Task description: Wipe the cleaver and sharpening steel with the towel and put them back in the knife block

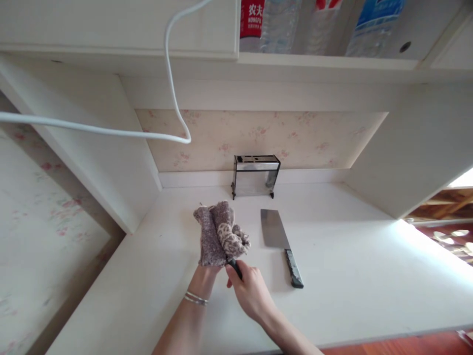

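One black handle [235, 268] sits gripped in the right hand [249, 288] above the counter [336, 256], far end hidden in brown cloth [214, 239], perhaps to shield the left hand [210, 271], mostly covered; can't tell its finger grip. Cleaver [275, 232] lies flat just right, probably kept apart for room. Overhead, I read "NONGFU" on a red bottle label [252, 19].
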